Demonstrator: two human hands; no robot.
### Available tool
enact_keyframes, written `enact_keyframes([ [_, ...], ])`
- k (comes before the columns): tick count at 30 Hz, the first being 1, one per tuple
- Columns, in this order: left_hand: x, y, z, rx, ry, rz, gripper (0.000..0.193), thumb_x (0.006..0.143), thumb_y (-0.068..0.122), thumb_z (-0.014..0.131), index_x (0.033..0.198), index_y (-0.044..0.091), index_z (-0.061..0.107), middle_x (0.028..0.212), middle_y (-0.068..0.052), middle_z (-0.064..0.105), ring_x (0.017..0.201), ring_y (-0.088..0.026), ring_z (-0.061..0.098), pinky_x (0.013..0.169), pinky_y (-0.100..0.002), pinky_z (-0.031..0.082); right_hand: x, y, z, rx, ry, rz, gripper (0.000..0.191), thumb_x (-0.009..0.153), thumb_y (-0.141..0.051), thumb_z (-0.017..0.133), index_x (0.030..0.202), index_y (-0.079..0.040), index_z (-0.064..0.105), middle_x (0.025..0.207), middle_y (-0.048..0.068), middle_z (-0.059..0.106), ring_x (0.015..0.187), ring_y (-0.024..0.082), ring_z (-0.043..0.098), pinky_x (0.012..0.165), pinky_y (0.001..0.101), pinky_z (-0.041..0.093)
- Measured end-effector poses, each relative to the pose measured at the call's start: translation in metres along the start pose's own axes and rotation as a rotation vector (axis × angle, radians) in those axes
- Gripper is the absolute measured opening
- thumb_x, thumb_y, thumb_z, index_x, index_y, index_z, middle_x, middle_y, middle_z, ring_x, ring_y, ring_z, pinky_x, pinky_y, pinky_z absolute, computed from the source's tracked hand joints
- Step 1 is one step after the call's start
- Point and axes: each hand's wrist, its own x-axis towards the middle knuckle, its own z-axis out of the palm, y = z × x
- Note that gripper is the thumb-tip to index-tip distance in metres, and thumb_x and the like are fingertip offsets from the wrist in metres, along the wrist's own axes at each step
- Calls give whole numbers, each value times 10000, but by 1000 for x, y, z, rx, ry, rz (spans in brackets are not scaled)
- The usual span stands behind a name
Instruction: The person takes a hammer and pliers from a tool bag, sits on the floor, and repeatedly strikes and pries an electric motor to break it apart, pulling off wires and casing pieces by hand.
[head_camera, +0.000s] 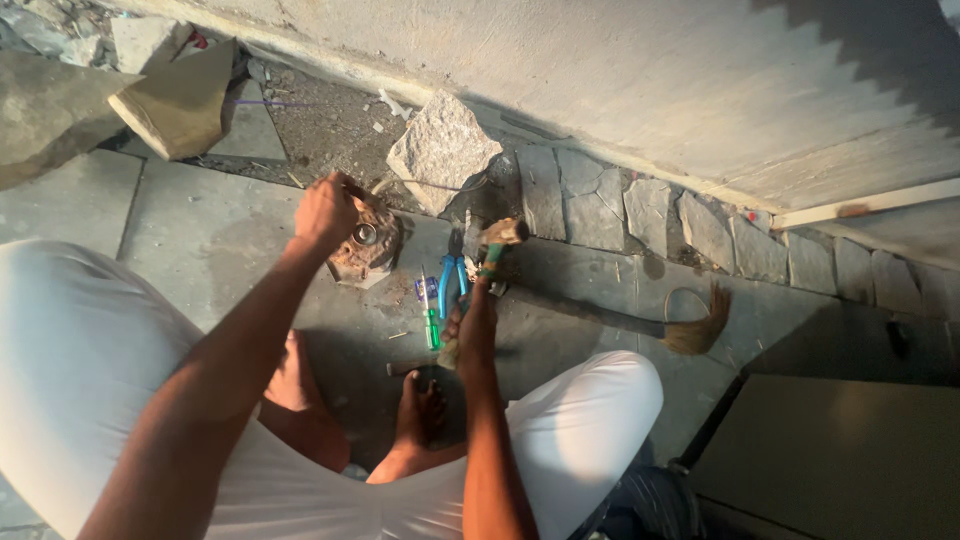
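Note:
I squat on a stone floor in white clothes. My left hand (325, 210) is closed around a thin metal tool set against a rusty round metal part (368, 250) with a ring at its middle. My right hand (470, 325) grips the green handle of a hammer (503, 235), whose head is raised just right of that part. Blue-handled pliers (453, 280) and a green-handled screwdriver (431, 320) lie on the floor between my hands.
A rough granite block (442, 150) sits just beyond the rusty part, against a concrete wall (640, 80). A tan slab (180, 100) leans at the upper left. A small broom (690, 330) lies at the right. My bare foot (420, 410) rests below the tools.

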Motion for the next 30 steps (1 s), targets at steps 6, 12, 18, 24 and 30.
enact_keyframes([
  [6, 5, -12, 5, 111, -35, -91, 423, 838, 228, 699, 1199, 25, 609, 1257, -245, 629, 1165, -448, 606, 933, -505, 513, -7, 27, 1, -87, -74, 66, 536, 990, -651, 497, 852, -134, 484, 565, -19, 424, 422, 103, 385, 398, 294, 328],
  [12, 10, -7, -8, -85, -47, -198, 566, 959, 489, 661, 1191, -26, 627, 1204, -261, 673, 1151, -412, 640, 978, -484, 503, -36, -5, 37, -257, -124, -90, 511, 1014, -596, 489, 821, -123, 475, 532, -19, 399, 388, 104, 383, 362, 297, 322],
  [18, 34, -3, -23, -465, 221, -361, 719, 924, 638, 647, 1220, -17, 640, 1080, -210, 733, 1015, -303, 722, 903, -396, 548, -68, -135, 54, -387, -207, -616, 507, 1035, -564, 394, 901, -92, 522, 527, 21, 462, 363, 116, 424, 339, 282, 345],
  [24, 36, -9, -20, -468, 200, -386, 691, 918, 625, 646, 1188, -11, 641, 1044, -209, 746, 973, -312, 735, 880, -400, 548, -32, -100, 96, -406, 27, -1408, 369, 1179, -389, 440, 1135, -37, 539, 821, 125, 570, 660, 234, 553, 583, 353, 468],
  [30, 25, -12, -14, -389, 80, -363, 682, 920, 611, 642, 1189, -15, 647, 1059, -220, 748, 1012, -324, 733, 900, -407, 550, -13, 12, 91, -879, 41, -715, 460, 1070, -468, 518, 978, -34, 639, 697, 70, 634, 636, 232, 652, 555, 423, 494],
])
